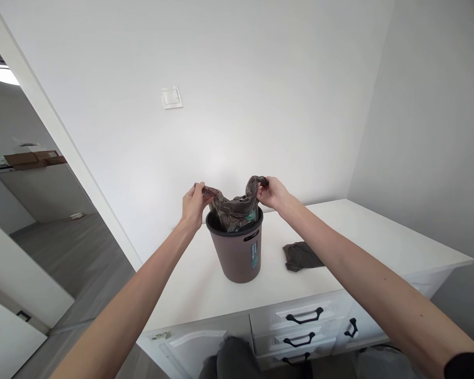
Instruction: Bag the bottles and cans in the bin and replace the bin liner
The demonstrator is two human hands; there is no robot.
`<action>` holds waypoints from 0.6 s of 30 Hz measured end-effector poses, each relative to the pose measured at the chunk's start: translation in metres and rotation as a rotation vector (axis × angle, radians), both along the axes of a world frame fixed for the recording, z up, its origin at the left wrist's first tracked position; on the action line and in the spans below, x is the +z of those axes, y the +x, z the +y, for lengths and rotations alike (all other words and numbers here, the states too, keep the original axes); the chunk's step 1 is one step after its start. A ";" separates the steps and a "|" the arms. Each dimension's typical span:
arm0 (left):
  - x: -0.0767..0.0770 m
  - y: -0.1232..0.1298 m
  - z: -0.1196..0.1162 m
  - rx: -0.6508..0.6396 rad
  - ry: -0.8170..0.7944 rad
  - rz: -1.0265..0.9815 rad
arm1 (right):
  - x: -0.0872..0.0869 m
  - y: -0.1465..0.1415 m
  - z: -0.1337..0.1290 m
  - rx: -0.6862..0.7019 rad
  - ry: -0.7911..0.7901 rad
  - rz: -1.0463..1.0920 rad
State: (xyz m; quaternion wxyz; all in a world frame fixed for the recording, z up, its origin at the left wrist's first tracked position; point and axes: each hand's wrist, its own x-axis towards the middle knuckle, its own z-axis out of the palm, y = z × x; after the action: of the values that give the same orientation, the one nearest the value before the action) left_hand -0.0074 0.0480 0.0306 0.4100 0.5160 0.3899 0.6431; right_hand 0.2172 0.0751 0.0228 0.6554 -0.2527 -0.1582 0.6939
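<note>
A brownish trash can [237, 258] with a dark rim stands upright on the white cabinet top. A dark, thin garbage bag [237, 206] sits partly inside it, its upper edge raised above the rim. My left hand [195, 204] pinches one end of the bag to the left of the can. On the other side, my right hand [274, 193] grips the opposite end. Between the hands the bag's edge sags in a curve. Something greenish shows through the bag, but I cannot make out what.
A folded dark plastic bag [302, 257] lies right of the can, partly behind my right forearm. The white cabinet [379, 231] has black-handled drawers below. A light switch [171, 98] is on the wall. Through the doorway at left, cardboard boxes [33, 158] show.
</note>
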 end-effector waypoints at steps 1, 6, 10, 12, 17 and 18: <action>-0.001 -0.002 0.003 0.013 -0.015 -0.040 | 0.000 0.001 0.001 -0.015 -0.003 -0.006; -0.005 -0.007 0.021 0.050 -0.070 -0.162 | -0.009 0.013 0.012 -0.108 -0.041 -0.034; -0.004 -0.003 0.031 0.022 -0.051 -0.193 | -0.013 0.023 0.018 -0.126 -0.014 -0.047; 0.000 -0.001 0.033 -0.013 -0.005 -0.196 | -0.009 0.026 0.019 -0.108 0.029 -0.051; 0.024 -0.002 0.030 -0.093 0.153 -0.266 | 0.020 0.026 0.013 -0.030 0.254 -0.050; 0.030 -0.003 0.029 -0.095 0.172 -0.287 | 0.027 0.025 0.010 -0.024 0.308 -0.046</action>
State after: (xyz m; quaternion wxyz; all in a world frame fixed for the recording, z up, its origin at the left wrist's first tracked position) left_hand -0.0105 0.0771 0.0606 0.4459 0.4698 0.2460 0.7211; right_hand 0.2419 0.0856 0.0502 0.6911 -0.1669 -0.2745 0.6475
